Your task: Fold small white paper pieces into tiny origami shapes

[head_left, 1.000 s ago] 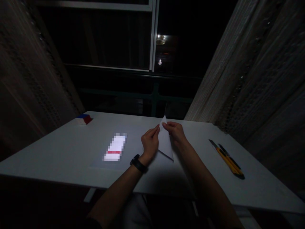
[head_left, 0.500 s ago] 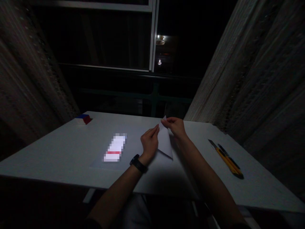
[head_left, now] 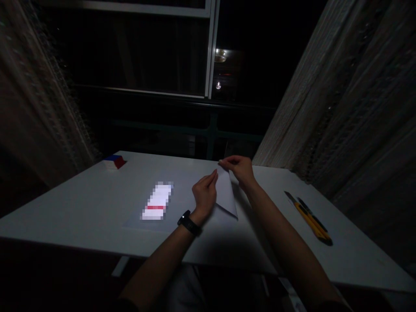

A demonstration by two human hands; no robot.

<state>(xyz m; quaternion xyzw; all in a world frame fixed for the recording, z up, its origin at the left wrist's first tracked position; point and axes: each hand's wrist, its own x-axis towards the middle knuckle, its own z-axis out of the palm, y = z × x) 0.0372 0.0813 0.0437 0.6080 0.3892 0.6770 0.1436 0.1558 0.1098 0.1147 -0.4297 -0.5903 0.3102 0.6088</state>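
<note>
A folded sheet of white paper [head_left: 225,193] is held up just above the table between my two hands. My left hand [head_left: 205,193] grips its left side, thumb and fingers pressed together, with a dark watch [head_left: 189,222] on the wrist. At the paper's top corner my right hand [head_left: 239,170] closes in a pinch, thumb against index finger. The left part of the paper is hidden behind my left hand. Left of that hand lies a phone [head_left: 158,200] with a bright, blurred-out screen.
The white table [head_left: 81,208] carries a yellow utility knife [head_left: 310,221] with its blade out and a dark pen [head_left: 312,213] at the right. A small blue, red and white block [head_left: 114,161] sits at the far left corner. Curtains [head_left: 302,82] flank a dark window behind.
My right hand has shifted slightly at the paper's top corner, and the pointed tip above the fingers no longer shows. The paper's lower corner has moved a little right. My left hand is nearly still.
</note>
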